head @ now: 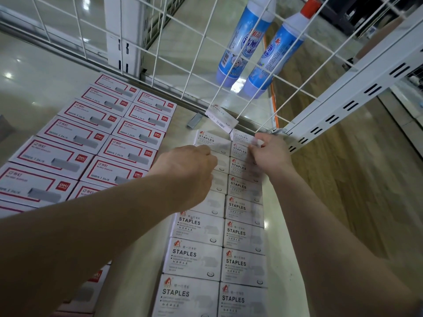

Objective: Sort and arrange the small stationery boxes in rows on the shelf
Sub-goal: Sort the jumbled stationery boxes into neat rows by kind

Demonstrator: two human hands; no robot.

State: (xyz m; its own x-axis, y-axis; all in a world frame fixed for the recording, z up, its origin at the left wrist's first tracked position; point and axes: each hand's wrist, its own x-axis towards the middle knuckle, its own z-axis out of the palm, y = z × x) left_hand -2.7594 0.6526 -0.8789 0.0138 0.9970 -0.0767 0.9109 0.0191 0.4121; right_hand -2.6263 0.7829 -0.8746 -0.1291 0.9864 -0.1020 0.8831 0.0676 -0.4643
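Observation:
Two rows of white boxes marked STAPLES (196, 259) run down the middle of the cream shelf (128, 266). Two rows of white boxes with red frames (68, 136) lie to the left. My left hand (187, 172) rests palm down on the left STAPLES row, fingers curled over a box near its far end. At the far end of the right row my right hand (267, 154) pinches a white STAPLES box (245, 139). One more STAPLES box (220, 118) lies askew against the wire fence, apart from the rows.
A white wire fence (194, 56) closes the shelf's back and right side. Behind it stand two blue cleaner bottles (242, 44). A loose strip of grey staples (194, 122) lies by the fence. A slotted white upright (343, 104) runs at the right, wooden floor beyond.

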